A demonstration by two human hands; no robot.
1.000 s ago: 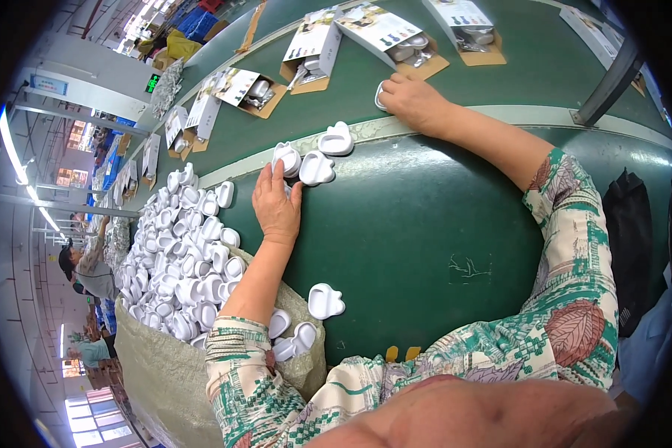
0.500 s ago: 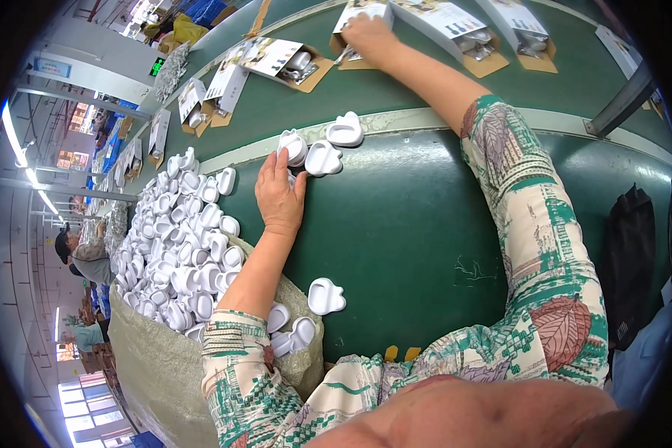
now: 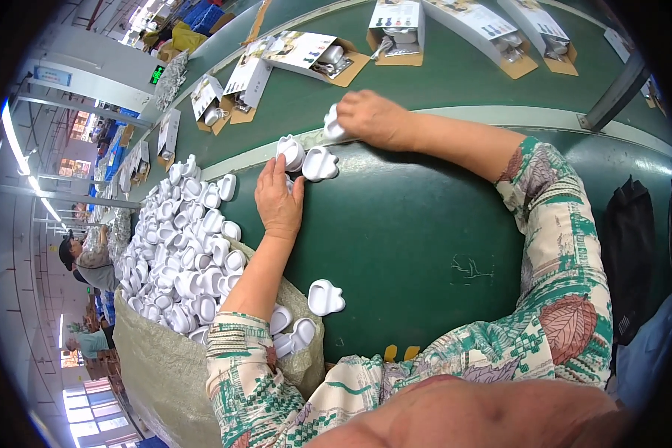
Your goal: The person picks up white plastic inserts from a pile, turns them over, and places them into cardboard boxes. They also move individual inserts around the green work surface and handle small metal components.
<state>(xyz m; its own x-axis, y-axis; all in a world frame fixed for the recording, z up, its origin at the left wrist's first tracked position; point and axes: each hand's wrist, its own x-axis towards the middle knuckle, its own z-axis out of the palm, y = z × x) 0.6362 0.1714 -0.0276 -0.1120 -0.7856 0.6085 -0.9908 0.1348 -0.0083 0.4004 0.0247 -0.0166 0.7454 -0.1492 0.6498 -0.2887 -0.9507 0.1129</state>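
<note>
My left hand [image 3: 278, 201] lies with its fingers stretched out against a small stack of white cloud-shaped plastic trays [image 3: 291, 151]. Beside that stack, another white tray [image 3: 321, 163] rests on the green table. Over at the table's far ledge, my right hand [image 3: 373, 119] has its fingers closed on the edge of a white plastic tray [image 3: 333, 123], partly covering it. One more tray [image 3: 326, 298] sits alone near the sack's edge. To the left, a large heap of the same white pieces [image 3: 183, 254] spills from a woven sack [image 3: 164, 373].
On the green conveyor belt [image 3: 455, 89] beyond the ledge stand several open printed boxes [image 3: 306, 49] with white parts inside. A metal post [image 3: 616, 93] rises at the right, near a black bag [image 3: 630, 254]. Other people [image 3: 89, 257] work far left.
My right hand has come back from a box on the belt to the white tray at the ledge. The boxes have shifted right. My left hand has barely moved.
</note>
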